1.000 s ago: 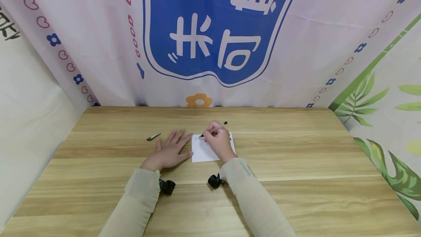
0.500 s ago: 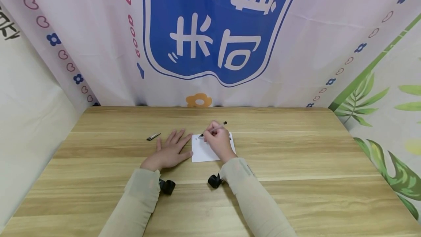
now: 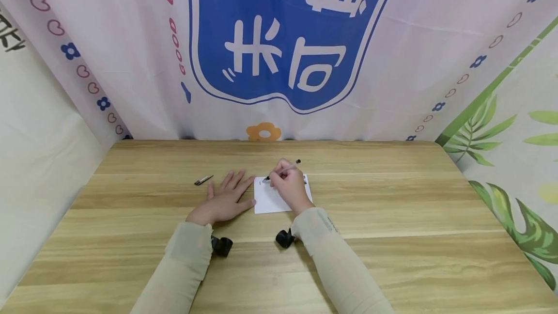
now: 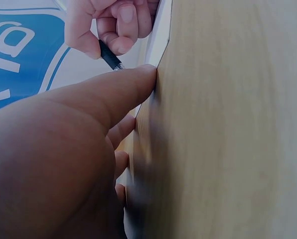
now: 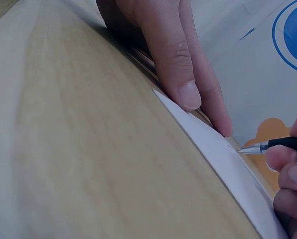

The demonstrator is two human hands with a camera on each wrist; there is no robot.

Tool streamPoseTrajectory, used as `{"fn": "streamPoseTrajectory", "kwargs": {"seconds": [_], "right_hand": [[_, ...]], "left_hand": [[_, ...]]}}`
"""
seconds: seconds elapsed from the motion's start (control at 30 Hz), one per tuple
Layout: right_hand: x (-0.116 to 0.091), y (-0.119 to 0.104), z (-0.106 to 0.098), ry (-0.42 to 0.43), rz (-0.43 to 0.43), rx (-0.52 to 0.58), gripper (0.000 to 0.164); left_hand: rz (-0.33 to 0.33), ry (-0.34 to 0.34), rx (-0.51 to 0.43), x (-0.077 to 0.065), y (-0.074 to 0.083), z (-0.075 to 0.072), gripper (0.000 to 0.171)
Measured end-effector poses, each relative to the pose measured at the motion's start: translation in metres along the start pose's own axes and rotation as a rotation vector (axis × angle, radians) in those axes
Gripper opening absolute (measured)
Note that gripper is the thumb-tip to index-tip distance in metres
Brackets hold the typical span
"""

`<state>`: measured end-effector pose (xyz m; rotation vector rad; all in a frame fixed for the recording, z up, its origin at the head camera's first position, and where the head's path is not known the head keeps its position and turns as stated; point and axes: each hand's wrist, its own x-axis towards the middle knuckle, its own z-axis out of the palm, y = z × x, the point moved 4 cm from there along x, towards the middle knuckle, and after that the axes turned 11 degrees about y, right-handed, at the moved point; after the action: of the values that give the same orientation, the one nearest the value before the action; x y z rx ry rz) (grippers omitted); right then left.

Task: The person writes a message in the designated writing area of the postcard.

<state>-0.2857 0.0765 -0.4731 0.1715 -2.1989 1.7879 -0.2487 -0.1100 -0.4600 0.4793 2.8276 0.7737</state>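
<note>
A small white sheet of paper (image 3: 271, 201) lies on the wooden table, with tiny dark marks near its upper left corner. My right hand (image 3: 291, 187) pinches a pen (image 3: 288, 168) with a clear barrel and black grip. In the right wrist view the pen's tip (image 5: 242, 150) meets the paper (image 5: 208, 142) close to the marks. My left hand (image 3: 221, 203) lies spread on the table, thumb and index fingertip at the paper's left edge. The left wrist view shows that thumb (image 4: 133, 84) on the paper's edge. Part of the paper is hidden under my right hand.
A pen cap (image 3: 203, 180) with a clip lies on the table (image 3: 392, 207), left of my left hand's fingers. Printed curtains (image 3: 144, 62) hang behind the table's far edge. Black wrist cameras (image 3: 223, 246) sit at both sleeves.
The pen's upper end has tilted very slightly to the left. Both hands and the paper stay in nearly the same place; the whole view has shifted by a few pixels.
</note>
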Motion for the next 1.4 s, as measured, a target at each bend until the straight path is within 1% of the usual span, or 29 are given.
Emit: {"fn": "streamPoseTrajectory", "kwargs": {"seconds": [0.2,0.5,0.83,1.1,1.4], "right_hand": [[0.0005,-0.0006,0.0002,-0.002,-0.001,-0.011,0.015],[0.0005,-0.0013,0.0005,-0.009,0.01,-0.009,0.016],[0.0003,0.0,0.0001,0.007,0.004,-0.013,0.016],[0.0004,0.0001,-0.0001,0.016,0.004,0.006,0.017],[0.0012,0.0015,-0.001,0.034,-0.006,0.001,0.016]], "left_hand": [[0.003,0.001,0.004,0.0009,-0.0021,0.0006,0.073],[0.002,0.005,0.02,0.0012,-0.0001,-0.0011,0.07],[0.007,0.004,0.024,0.0024,-0.0029,0.0018,0.071],[0.007,0.004,0.031,0.0014,-0.0008,0.0005,0.071],[0.008,0.006,0.026,0.0012,-0.0004,0.0,0.071]]}}
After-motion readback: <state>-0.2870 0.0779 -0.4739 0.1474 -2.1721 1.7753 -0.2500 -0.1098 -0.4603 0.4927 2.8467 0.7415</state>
